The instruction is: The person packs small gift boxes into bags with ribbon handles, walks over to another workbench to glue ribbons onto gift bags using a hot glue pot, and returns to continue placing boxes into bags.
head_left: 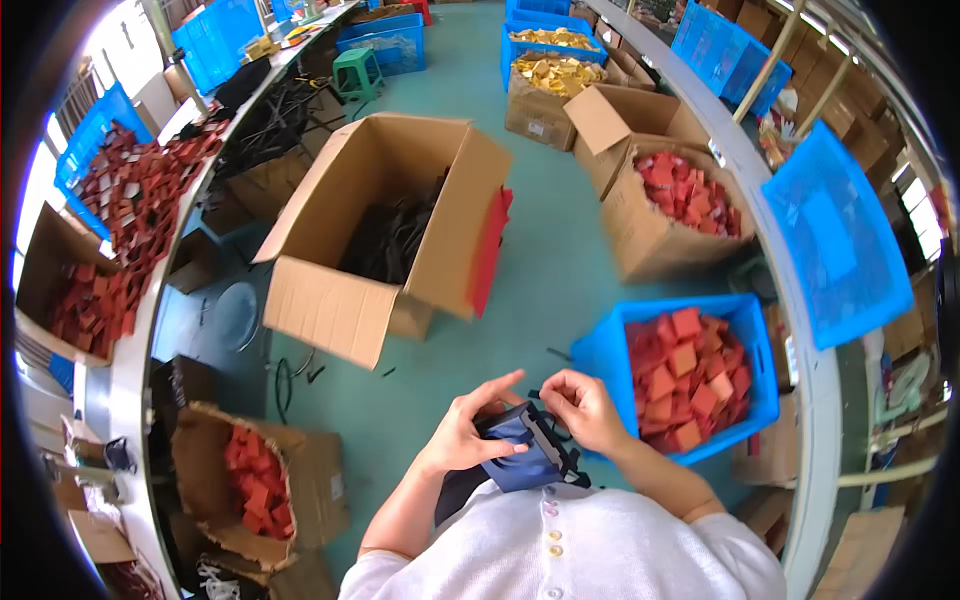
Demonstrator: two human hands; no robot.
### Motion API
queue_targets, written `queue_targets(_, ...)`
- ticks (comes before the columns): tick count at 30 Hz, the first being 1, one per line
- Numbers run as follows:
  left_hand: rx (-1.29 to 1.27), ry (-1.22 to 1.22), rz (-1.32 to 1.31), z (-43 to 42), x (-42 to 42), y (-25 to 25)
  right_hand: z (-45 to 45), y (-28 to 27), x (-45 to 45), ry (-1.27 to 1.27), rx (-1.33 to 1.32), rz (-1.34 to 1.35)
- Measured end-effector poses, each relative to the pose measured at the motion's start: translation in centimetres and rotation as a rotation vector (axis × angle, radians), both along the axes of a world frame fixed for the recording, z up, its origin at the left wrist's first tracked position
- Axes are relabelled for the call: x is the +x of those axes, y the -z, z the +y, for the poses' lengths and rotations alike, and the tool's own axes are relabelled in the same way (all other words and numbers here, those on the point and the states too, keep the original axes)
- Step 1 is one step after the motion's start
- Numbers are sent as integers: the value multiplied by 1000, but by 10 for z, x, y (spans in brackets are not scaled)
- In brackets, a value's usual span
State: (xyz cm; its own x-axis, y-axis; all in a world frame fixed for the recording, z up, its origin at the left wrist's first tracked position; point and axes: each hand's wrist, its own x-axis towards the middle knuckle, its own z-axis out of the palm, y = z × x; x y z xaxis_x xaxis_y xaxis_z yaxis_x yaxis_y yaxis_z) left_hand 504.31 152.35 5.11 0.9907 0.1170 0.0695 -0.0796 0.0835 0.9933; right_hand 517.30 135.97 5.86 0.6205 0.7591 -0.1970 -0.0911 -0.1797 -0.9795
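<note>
Close to my chest is a dark blue fabric piece with a black edge (535, 460), perhaps a small bag or pouch; its exact kind is unclear. My left hand (468, 432) is closed around its left side, thumb on top. Just right of it, my right hand (588, 412) pinches with thumb and forefinger at a small black strip (535, 394) by the top of the blue piece. Part of the strip is hidden by the fingers. More dark fabric hangs below my left hand.
Ahead stands an open cardboard box (330, 310) with black items inside. A blue crate (600, 350) of red-orange pieces is at my right, near a carton (650, 245) of red pieces. Red pieces (140, 200) pile on the left bench (150, 330). A green stool (357, 68) stands farther off.
</note>
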Motion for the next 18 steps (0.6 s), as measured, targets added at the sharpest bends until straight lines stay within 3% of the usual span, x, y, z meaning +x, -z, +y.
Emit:
queue_targets(5, -28, 209, 7, 70, 199, -2, 44, -11, 168, 277, -70, 190)
queue_targets(11, 42, 243, -36, 144, 428, 38, 101, 33, 405, 433, 104, 418)
queue_targets(14, -88, 111, 59, 185, 530, 49, 161, 33, 527, 338, 122, 495)
queue_targets(18, 47, -61, 58, 255, 622, 26, 264, 24, 652, 143, 104, 540)
